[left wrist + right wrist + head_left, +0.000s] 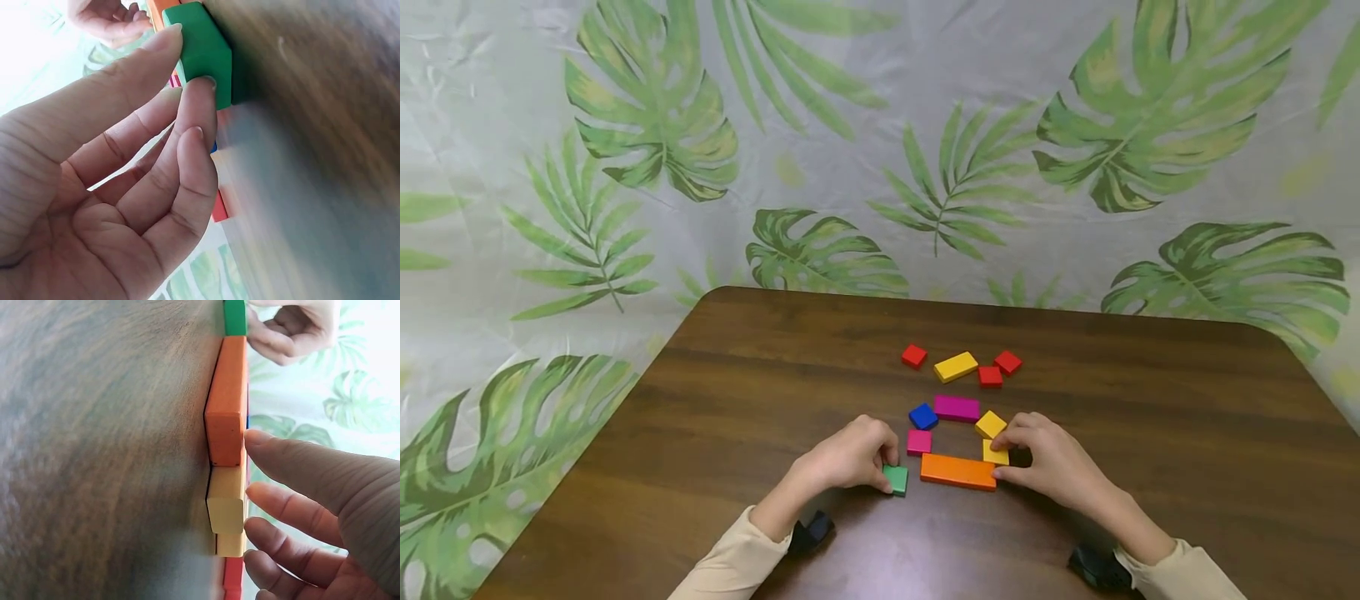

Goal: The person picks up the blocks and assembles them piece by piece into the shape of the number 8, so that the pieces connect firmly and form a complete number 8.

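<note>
My left hand [857, 454] pinches a small green block [203, 56] between thumb and fingertips, left of a long orange block [958, 472] on the table. My right hand [1052, 458] lies at the orange block's right end. Its thumb [294, 456] is at the orange block's edge, and its loosely bent fingers are at a yellow block [995, 452] just behind; the right wrist view shows no grip around either one. A second yellow block [991, 424] lies behind that one. On the left side are a pink block [919, 442] and a blue block [922, 416], with a magenta block [957, 407] beside the blue one.
Farther back on the brown wooden table [760, 375] lie a long yellow block [956, 367], a red block [913, 356] to its left and two more red blocks to its right. A leaf-patterned cloth [820, 167] hangs behind the table.
</note>
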